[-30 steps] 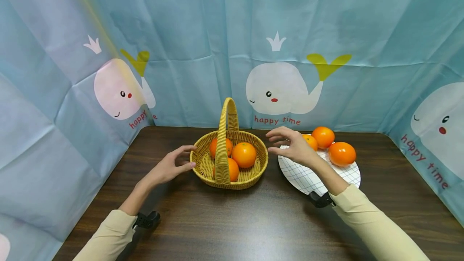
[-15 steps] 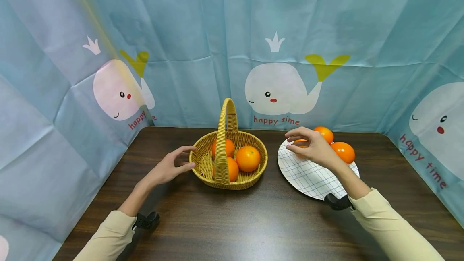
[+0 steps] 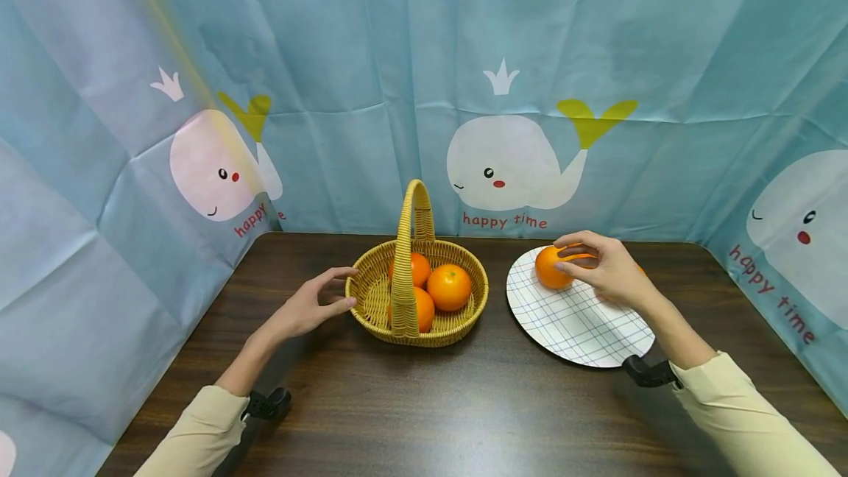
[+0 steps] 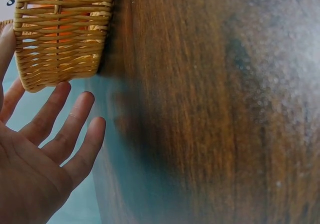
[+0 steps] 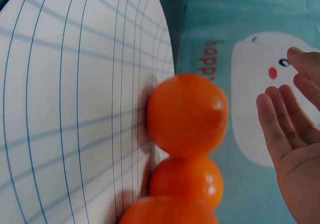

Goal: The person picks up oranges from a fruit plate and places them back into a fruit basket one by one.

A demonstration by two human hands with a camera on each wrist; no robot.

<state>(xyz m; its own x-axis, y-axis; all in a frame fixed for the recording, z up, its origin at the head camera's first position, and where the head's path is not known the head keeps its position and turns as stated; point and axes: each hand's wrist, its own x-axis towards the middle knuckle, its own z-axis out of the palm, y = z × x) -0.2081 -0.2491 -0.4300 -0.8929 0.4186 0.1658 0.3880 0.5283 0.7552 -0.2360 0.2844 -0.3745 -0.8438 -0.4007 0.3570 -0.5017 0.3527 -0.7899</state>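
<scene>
My left hand point(image 3: 308, 308) rests its thumb and fingertips at the left rim of a yellow wicker basket point(image 3: 403, 271) with a tall handle. In the left wrist view, the loosely spread fingers of that hand point(image 4: 45, 149) are beside the woven wall. Three oranges lie inside the basket, one point(image 3: 449, 287) on its right side. My right hand point(image 3: 612, 274) hovers over a white checked plate point(image 3: 543, 322), holding nothing. One orange point(image 3: 552, 267) shows left of its fingertips; other fruit is mostly hidden behind it. The right wrist view shows three oranges point(image 5: 187, 116) together on the plate.
Both basket and plate stand near the back of a dark wooden table point(image 3: 424, 411). A blue whale-print curtain point(image 3: 331, 79) hangs along the back and sides. The arched basket handle rises well above the rim.
My right hand has moved right, from beside the basket to above the plate's fruit. The right-hand orange in the basket has rolled slightly. My left hand has stayed put.
</scene>
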